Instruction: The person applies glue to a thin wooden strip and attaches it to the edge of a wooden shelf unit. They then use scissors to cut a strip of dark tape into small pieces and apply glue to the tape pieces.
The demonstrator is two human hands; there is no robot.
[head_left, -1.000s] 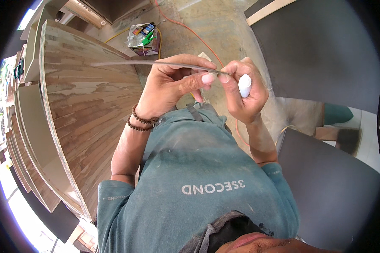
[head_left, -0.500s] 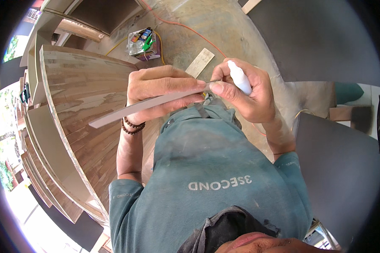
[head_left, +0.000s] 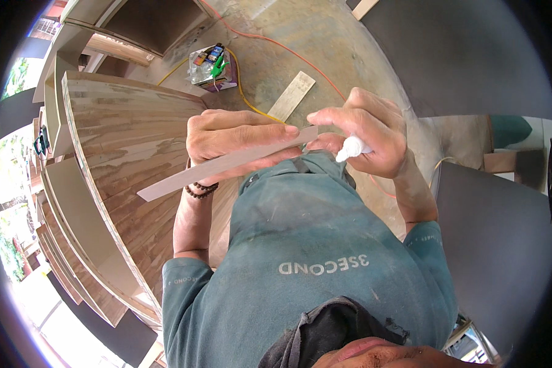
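The left hand [head_left: 236, 135] grips a thin grey strip [head_left: 227, 162], its long axis slanting from near left to far right. The strip's far-right end lies left of the right hand [head_left: 381, 130], the nearer hand to that end, which clasps a white bottle [head_left: 355, 147], thumb and forefinger parted; contact is unclear.

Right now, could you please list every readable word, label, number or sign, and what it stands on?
Places only, wording withheld:
Teal shirt, chest: large pale lettering, upside down, readable.
Sleeves: smaller pale lettering, partly legible.
Purple-sided box: any print too small to read.
Grey strip, white bottle: none I can make out.
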